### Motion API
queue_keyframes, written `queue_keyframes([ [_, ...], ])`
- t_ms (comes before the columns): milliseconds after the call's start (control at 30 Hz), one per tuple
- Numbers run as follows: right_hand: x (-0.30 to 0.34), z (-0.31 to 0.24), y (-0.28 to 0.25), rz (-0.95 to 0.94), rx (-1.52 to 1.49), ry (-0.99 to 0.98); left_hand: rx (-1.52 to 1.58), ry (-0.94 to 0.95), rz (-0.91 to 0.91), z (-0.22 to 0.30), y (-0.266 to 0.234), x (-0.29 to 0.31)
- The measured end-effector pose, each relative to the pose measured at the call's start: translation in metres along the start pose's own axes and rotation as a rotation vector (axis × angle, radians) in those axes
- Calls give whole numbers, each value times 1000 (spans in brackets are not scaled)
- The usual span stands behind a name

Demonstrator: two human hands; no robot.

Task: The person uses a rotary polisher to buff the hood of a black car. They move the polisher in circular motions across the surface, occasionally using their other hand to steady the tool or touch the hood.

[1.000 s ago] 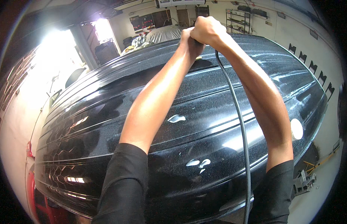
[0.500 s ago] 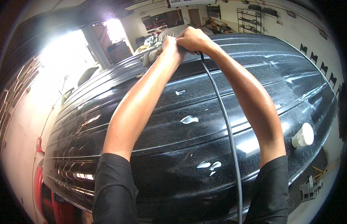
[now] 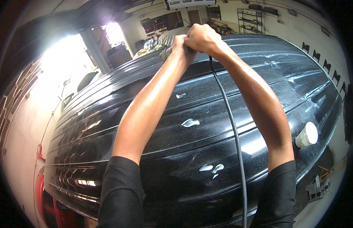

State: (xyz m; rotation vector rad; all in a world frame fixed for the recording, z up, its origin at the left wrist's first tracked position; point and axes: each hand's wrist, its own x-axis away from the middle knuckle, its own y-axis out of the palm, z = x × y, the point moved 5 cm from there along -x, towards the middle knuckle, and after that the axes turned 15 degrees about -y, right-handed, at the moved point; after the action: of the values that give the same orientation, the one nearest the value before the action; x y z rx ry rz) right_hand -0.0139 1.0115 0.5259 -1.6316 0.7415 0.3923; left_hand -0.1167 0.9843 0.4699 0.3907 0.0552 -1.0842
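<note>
Both arms reach over a large, glossy black ridged hull (image 3: 172,146) to its far side. My left hand (image 3: 180,45) and my right hand (image 3: 203,38) are closed side by side on a corded polisher. Only a greyish piece of the polisher (image 3: 164,55) shows, left of my left wrist; hands and forearm hide the rest. A black power cord (image 3: 231,117) drops from below my right hand and runs toward me across the hull. White blobs of compound (image 3: 190,122) lie between my forearms, with several smaller ones nearer me.
A white tub (image 3: 307,135) stands tilted on the hull's right side. Red equipment (image 3: 39,193) is at the lower left, beside a pale wall. Metal shelving (image 3: 250,21) and covered items (image 3: 172,36) are at the back. Bright light comes from an opening at left.
My hands and the polisher have shifted slightly right, and my left forearm has swung right too. The yellowish edge seen below the polisher is now out of sight.
</note>
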Motion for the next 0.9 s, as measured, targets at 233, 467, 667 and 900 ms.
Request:
queue_keyframes([
  [233, 14, -12, -26, -50, 139, -14, -616, 428, -106, 5, 22, 11],
  [467, 1, 4, -3, 21, -6, -46, 329, -171, -38, -3, 14, 3],
  [667, -15, -19, 59, -58, -334, -130, 446, -218, 288, -4, -69, 14],
  [900, -13, -47, 104, -86, -512, -194, 239, -185, 613, 11, -94, 69],
])
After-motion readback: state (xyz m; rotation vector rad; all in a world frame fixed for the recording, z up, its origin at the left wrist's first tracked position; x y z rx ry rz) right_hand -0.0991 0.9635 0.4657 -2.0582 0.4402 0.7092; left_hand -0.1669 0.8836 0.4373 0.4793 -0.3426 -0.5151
